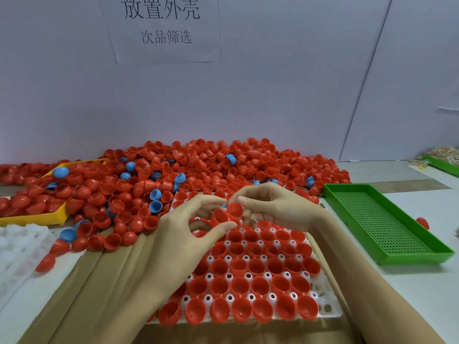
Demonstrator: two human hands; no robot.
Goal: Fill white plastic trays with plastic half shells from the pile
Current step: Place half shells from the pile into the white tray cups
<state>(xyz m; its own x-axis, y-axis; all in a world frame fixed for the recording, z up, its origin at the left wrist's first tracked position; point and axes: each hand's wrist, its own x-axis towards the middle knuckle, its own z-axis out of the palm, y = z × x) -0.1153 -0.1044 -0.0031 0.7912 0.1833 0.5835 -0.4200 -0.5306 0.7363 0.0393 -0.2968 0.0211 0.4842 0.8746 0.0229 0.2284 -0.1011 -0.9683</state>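
— While both hands hover over the tray, what do they sit on?

— Brown cardboard (104,281) under the white tray (330,310), laid on a pale tabletop (422,289). Behind everything stands a plain pale wall (273,83) with a printed paper sign (161,28) taped up.

— And the fingers?

— The left hand (183,237) has its thumb and curled fingers round a red shell (219,217), open side facing the thumb. The right hand (275,207) has its fingers curled inward, its fingertips (242,199) touching a second red shell (235,209) just beside the first. Whether it truly grips that one I cannot tell.

— Where are the shells?

— Most tray pockets nearer the person than the fingers hold red shells, open side up. Just beyond the fingertips the big pile (198,167) spreads to the wall, mostly red with a few blue shells (155,194) mixed in, and it spills over the tray's far edge.

— Anything else nearby?

— Left of the left hand's fingers, a yellow tray (32,219) half buried in shells, and a stack of white trays (17,247) at the table's edge. Right of the right hand, a green mesh tray (387,224), with one stray red shell (423,222) past it. Another green tray (444,165) sits far right, its contents blurred.

— What blocks the view?

— The hands cover the tray's middle far rows.
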